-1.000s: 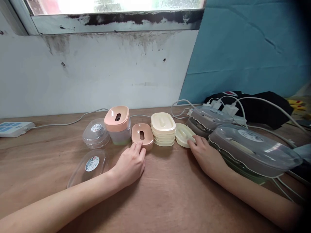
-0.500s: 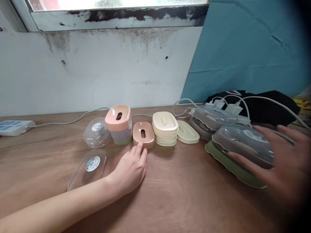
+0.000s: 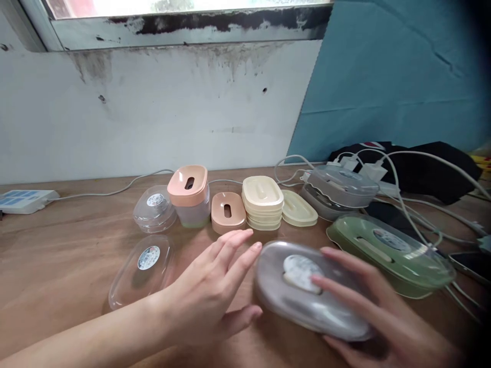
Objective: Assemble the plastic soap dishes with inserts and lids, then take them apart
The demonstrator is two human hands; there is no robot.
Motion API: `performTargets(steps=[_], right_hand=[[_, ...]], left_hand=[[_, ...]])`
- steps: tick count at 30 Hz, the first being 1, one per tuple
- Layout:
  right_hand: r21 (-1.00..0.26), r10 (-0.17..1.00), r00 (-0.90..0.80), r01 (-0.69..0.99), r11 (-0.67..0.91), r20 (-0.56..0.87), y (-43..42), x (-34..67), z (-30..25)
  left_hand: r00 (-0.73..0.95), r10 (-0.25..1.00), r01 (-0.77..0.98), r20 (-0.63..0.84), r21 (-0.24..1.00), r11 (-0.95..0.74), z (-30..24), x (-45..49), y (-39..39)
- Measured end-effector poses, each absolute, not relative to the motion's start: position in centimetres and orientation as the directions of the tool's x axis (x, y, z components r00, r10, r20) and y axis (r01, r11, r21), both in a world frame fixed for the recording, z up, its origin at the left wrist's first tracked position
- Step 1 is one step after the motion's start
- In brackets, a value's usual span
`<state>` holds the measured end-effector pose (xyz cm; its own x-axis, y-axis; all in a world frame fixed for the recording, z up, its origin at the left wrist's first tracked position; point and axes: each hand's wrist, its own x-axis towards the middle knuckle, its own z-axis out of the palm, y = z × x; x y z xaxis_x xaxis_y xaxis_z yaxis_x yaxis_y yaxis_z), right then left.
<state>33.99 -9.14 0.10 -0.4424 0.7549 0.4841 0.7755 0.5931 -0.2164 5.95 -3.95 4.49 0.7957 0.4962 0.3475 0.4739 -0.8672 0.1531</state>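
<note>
Brown wood-grain tabletop (image 3: 57, 271) carries the containers and meets a white, stained wall (image 3: 172, 112). Above, a metal window frame (image 3: 192, 30) shows dark, worn patches; a creased blue sheet (image 3: 364, 76) covers the wall at right. Grey cover (image 3: 284, 301) — translucent, glossy, oval, with a white label — is located right of centre, nearer than the cream stack (image 3: 262, 197). Right hand (image 3: 383, 312) grips it, fingers across the top, thumb at the near edge. Left hand (image 3: 215, 286) is released: fingers extended just beside the cover; contact cannot be determined. Green container (image 3: 383, 268), rounded, sits at right under a transparent lid (image 3: 418, 255). Smooth pink lid (image 3: 227, 225), slotted at its centre, adjoins the cream stack.
</note>
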Motion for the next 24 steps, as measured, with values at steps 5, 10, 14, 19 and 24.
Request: performTargets(steps=[5,10,14,19,24], right_hand=[[-0.53,0.816,-0.542,0.64,0.555,0.2,-6.6,30.5,-0.9],[-0.759,0.82,-0.561,0.482,0.438,0.116,-3.5,28.7,-0.8],[-0.803,0.812,-0.575,0.438,0.405,0.097,-2.8,28.3,-1.2],[-0.718,0.779,-0.625,0.518,0.465,0.053,-3.0,28.6,-0.8],[-0.64,0.774,-0.634,0.593,0.489,0.003,-3.7,27.9,0.1]], left_hand=[[0.863,0.505,0.475,-0.006,0.35,-0.807,5.2,5.5,-3.3],[0.741,0.663,0.607,-0.106,0.526,-0.596,5.3,4.4,-3.1],[0.691,0.716,0.627,-0.1,0.575,-0.525,5.9,3.5,-3.5],[0.4,0.889,0.772,0.225,0.441,-0.459,7.6,0.5,-4.3],[0.11,0.927,0.973,0.357,0.152,-0.174,5.7,-3.9,-6.0]])
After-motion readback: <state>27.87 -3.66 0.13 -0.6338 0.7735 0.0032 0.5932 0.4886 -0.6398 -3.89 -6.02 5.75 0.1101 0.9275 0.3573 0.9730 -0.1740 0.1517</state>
